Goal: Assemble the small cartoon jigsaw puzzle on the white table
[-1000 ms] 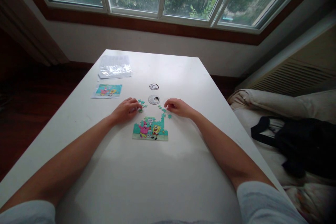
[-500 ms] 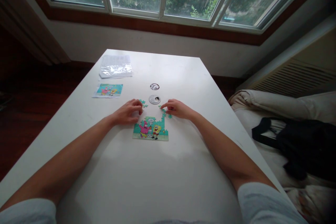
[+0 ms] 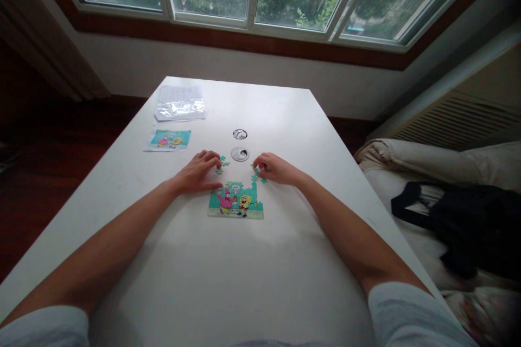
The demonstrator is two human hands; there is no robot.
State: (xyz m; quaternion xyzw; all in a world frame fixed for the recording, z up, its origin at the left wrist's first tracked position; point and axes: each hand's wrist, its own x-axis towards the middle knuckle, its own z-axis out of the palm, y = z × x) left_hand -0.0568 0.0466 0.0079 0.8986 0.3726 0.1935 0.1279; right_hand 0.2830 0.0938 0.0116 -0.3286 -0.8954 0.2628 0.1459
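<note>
A partly assembled jigsaw puzzle [image 3: 236,203] with cartoon figures lies flat on the white table, its top edge uneven. My left hand [image 3: 198,172] is open at its upper left: the thumb rests at the puzzle's edge, and the bent fingers stand apart from it, close to several loose teal pieces [image 3: 223,163]. On the other side, my right hand [image 3: 278,168] has curled fingers, with the index fingertip and thumb closed at a small puzzle piece [image 3: 252,165] above the puzzle's right column. More loose pieces [image 3: 264,179] lie under and beside this hand, partly hidden.
Beyond the hands are two round items, a grey ring-like disc [image 3: 240,154] and a smaller dark-rimmed disc [image 3: 240,134]. A picture sheet [image 3: 169,140] and a clear plastic bag with papers [image 3: 180,103] lie at the table's left. Dark clothing [image 3: 459,222] drapes a pale sofa at right.
The puzzle has shifted slightly right. My left fingers have spread from a curl, uncovering a loose piece. My right fingertips have drawn in to the right, and the small piece has moved with them.
</note>
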